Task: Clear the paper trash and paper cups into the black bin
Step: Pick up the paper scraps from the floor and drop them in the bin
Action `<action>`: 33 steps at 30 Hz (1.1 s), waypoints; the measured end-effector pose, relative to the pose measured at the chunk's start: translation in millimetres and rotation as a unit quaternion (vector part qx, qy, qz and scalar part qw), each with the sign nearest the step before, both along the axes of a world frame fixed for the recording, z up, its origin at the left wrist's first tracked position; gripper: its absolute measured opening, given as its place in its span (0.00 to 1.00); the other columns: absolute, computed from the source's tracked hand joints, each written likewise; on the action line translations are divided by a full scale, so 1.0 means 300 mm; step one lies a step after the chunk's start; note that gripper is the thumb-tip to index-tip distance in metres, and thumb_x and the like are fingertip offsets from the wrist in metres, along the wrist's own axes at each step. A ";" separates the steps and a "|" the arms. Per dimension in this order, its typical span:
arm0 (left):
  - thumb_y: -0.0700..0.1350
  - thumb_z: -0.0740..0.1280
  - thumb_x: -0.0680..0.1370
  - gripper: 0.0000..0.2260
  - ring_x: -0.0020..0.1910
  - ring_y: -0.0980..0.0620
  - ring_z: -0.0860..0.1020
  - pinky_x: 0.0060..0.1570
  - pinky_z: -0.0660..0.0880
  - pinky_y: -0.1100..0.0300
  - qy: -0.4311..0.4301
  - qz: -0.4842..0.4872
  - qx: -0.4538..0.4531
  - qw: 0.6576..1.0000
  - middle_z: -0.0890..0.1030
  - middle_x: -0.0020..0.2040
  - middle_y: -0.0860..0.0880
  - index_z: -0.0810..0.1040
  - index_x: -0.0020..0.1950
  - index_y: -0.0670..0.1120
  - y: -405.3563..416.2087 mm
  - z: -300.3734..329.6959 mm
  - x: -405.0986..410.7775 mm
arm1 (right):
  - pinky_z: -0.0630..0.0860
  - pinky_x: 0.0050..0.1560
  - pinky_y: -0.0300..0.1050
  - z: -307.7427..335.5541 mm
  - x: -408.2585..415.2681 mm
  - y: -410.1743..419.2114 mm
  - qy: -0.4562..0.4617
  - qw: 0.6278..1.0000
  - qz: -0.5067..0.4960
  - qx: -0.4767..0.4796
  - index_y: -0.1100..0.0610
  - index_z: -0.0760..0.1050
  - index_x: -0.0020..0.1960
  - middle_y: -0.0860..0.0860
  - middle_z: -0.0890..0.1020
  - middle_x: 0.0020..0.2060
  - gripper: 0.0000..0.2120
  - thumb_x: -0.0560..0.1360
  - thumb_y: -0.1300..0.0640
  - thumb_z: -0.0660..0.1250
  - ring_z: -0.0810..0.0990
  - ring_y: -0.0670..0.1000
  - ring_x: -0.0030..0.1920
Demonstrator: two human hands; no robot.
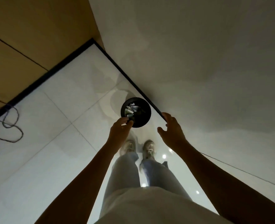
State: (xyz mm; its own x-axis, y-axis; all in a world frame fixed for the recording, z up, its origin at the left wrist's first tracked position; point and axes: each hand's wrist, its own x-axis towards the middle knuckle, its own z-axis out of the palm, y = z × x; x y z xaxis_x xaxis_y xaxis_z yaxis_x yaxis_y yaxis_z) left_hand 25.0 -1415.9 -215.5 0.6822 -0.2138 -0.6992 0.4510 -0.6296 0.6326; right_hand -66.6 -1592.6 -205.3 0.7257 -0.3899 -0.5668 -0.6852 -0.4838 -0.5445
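1. The black bin point(136, 112) was seen on the tiled floor point(56, 126), just beside the dark skirting point(133, 83) of the pale wall point(198, 62), directly ahead of the shoes point(148, 148).
2. Crumpled paper trash point(131, 109) was already seen inside the bin. No paper cups could be made out; contents were too small and dark to sort.
3. The left hand point(119, 129) was held over the bin's near rim, fingertips drawn narrow. A small scrap may have been pinched there, but that could not be told.
4. The right hand point(172, 128) was held loosely spread with nothing in it, to the right of the bin, in front of the skirting.
5. Risk: anything released this far toward the near rim could be dropped short onto the floor, since the hand was not centred over the opening.
6. Risk: the bin sat near the feet, so it could be kicked or tipped on a step forward.
7. Surroundings: a loose cable point(10, 125) was looped on the floor well to the left, below a tan cabinet point(28, 38). A thin line also ran along the right wall. Nothing was seen between the hands and the bin.
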 end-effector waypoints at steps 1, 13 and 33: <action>0.48 0.64 0.79 0.15 0.57 0.54 0.74 0.53 0.67 0.64 -0.012 -0.026 -0.006 1.000 0.78 0.63 0.46 0.75 0.65 0.45 -0.018 0.043 -0.013 | 0.71 0.63 0.50 0.044 -0.029 -0.002 -0.010 1.000 0.004 -0.011 0.52 0.57 0.75 0.55 0.67 0.70 0.29 0.77 0.57 0.65 0.70 0.56 0.67; 0.49 0.64 0.79 0.16 0.56 0.56 0.72 0.55 0.66 0.63 -0.011 -0.364 -0.084 0.927 0.76 0.64 0.49 0.74 0.65 0.46 -0.251 0.389 -0.257 | 0.71 0.60 0.47 0.413 -0.584 0.140 -0.023 0.952 -0.274 -0.137 0.53 0.58 0.75 0.55 0.67 0.70 0.29 0.77 0.56 0.65 0.70 0.55 0.66; 0.49 0.66 0.78 0.11 0.58 0.52 0.76 0.53 0.68 0.62 0.026 -0.732 -0.060 0.679 0.78 0.59 0.49 0.76 0.60 0.50 -0.337 0.484 -1.649 | 0.68 0.54 0.41 0.444 -1.972 0.724 -0.005 0.640 -0.761 -0.104 0.53 0.59 0.74 0.56 0.69 0.67 0.28 0.77 0.56 0.64 0.73 0.55 0.61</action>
State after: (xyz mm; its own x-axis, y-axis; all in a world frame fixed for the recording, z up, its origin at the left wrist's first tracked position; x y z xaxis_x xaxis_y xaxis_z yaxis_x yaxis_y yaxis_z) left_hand -469.6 -1516.9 -70.4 -0.3464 -0.6929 -0.6323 -0.5780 -0.3733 0.7257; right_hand -658.3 -1375.3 -72.1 -0.5820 -0.7160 -0.3856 -0.4456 0.6774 -0.5853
